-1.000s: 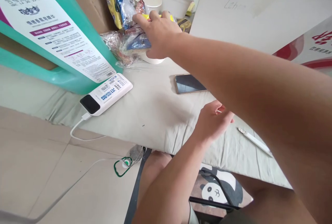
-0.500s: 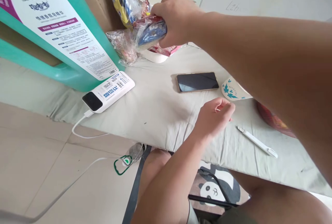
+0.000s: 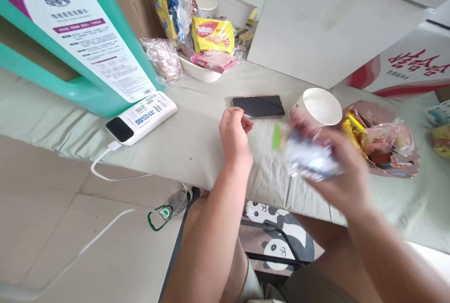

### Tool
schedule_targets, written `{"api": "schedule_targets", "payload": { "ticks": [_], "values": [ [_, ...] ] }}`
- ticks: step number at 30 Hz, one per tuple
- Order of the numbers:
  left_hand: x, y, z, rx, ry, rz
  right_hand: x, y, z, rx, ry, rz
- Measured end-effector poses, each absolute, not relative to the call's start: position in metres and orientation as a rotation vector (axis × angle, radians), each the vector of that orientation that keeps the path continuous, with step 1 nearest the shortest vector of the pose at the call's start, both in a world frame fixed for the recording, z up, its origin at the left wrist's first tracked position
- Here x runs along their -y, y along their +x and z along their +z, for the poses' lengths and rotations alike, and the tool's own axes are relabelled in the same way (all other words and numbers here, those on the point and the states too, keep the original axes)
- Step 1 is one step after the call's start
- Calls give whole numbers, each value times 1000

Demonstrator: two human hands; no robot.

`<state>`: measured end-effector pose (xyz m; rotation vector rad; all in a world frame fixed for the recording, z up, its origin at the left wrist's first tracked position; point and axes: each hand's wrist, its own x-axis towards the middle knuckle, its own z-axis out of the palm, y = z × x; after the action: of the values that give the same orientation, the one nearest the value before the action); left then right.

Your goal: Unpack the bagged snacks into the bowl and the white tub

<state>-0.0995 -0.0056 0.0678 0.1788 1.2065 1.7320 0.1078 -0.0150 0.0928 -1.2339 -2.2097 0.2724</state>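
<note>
My right hand (image 3: pixel 346 172) is closed around a shiny plastic snack packet (image 3: pixel 311 155), blue and silver with a green end, smeared by motion. It is held above the table, in front of a white paper bowl (image 3: pixel 321 106). My left hand (image 3: pixel 235 132) is loosely curled just in front of a black smartphone (image 3: pixel 260 106), with nothing visible in it. To the right lies a pink scalloped plate (image 3: pixel 411 167) of wrapped snacks. Farther back, a white basket (image 3: pixel 202 72) holds snack packets, with a yellow wafer packet (image 3: pixel 213 35) on top.
A big green jug (image 3: pixel 105 92) stands at the left, with a white power bank (image 3: pixel 142 118) and its cable before it. A white box (image 3: pixel 302 26) is at the back. A bag of crumpled clear plastic (image 3: pixel 163 59) lies beside the basket.
My right hand has come back from the basket to the front right with the snack packet, baring the yellow wafer packet. My left hand has shifted left, near the phone.
</note>
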Motion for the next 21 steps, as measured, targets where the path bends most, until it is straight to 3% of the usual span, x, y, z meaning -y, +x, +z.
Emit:
{"api": "schedule_targets", "payload": {
  "ticks": [4,8,12,21],
  "values": [
    [6,-88,68,-1283,417,1613,70,125,29,2325,-1332,41],
    [11,-66,65,-1455,1013,1363,71,137,39,2376,-1407,63],
    [16,-60,64,-1446,1556,867,60,184,51,2227,-1375,204],
    [11,-62,58,-1632,1757,551,45,216,11,2281,-1504,35]
  ]
}}
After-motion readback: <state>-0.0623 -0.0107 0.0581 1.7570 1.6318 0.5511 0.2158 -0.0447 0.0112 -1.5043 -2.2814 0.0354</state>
